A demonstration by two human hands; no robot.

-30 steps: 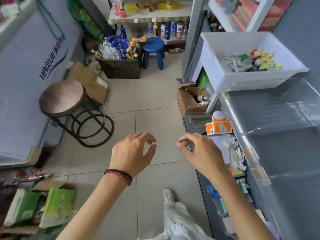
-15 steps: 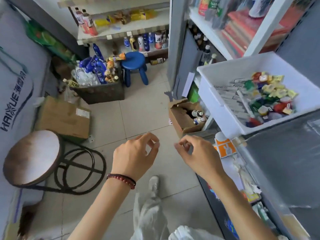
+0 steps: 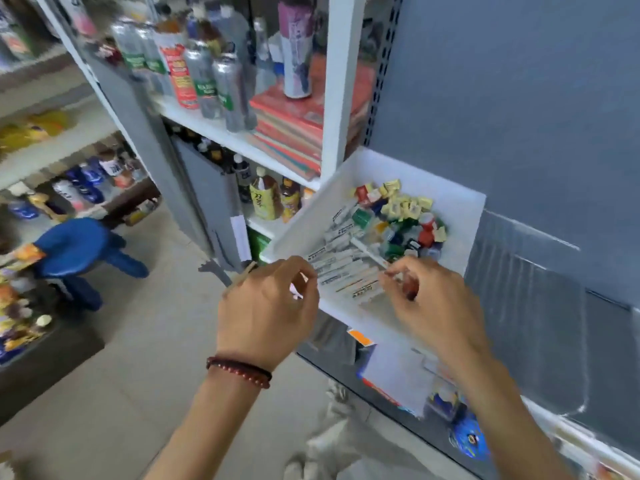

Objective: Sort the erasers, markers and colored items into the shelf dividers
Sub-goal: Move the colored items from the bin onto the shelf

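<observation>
Left grip (image 3: 266, 306): fingers loosely curled, thumb and forefinger a little apart, nothing held. Poised at near-left corner of white bin (image 3: 304, 216), in front of its rim. Dark red bead bracelet (image 3: 239, 370) on that wrist.

Right grip (image 3: 433, 299): fingers curled, fingertips (image 3: 388, 277) down at near ends of markers (image 3: 343, 268). Too blurred to tell whether clamped on one or merely beside it.

Task items all inside white bin. Markers: pale barrels, printed labels, lying side by side along left and near part of bin floor; one long white one laid aslant across the others. Colored items (image 3: 398, 233): heap of small red, green, blue and clear pieces at middle and far-right. Small yellow wrapped pieces (image 3: 408, 206), likely erasers, on top of heap toward far side.

Bin set against grey panel (image 3: 502, 98), just right of white shelf upright (image 3: 337, 98).

Surroundings:
- Stack of red books (image 3: 291, 133) on shelf left of upright, a tall can standing on it.
- Silver cans and bottles (image 3: 204, 81) on same shelf, further left.
- Tea bottle (image 3: 265, 199) on lower shelf, beside bin's left wall.
- Blue stool (image 3: 76, 244) on tiled floor (image 3: 138, 375), well left.
- Orange-and-white card (image 3: 360, 337) below bin's near rim.
</observation>
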